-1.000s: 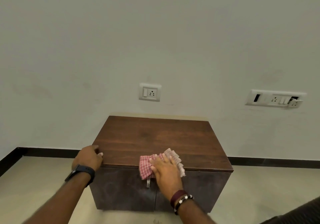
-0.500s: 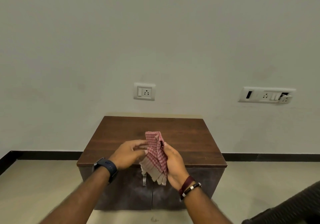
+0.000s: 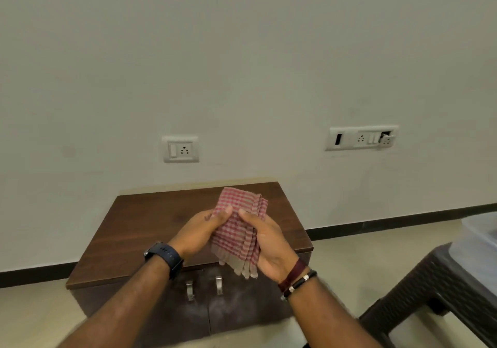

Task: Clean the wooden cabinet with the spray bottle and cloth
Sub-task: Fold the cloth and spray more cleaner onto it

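Since a second ago the cloth (image 3: 242, 229) has come off the cabinet top, and the left hand (image 3: 204, 230) has left the front edge to join it. Both hands pinch it mid-air, right hand (image 3: 266, 242) at 3 o'clock, above the wooden cabinet (image 3: 139, 229). Looks like refolding between wipes; next: press a fresh face down toward 12 o'clock. No spray bottle visible.

both hands (image 3: 200, 230) (image 3: 269, 242) raised, fingers (image 3: 224, 213) curled, thumbs pinching.
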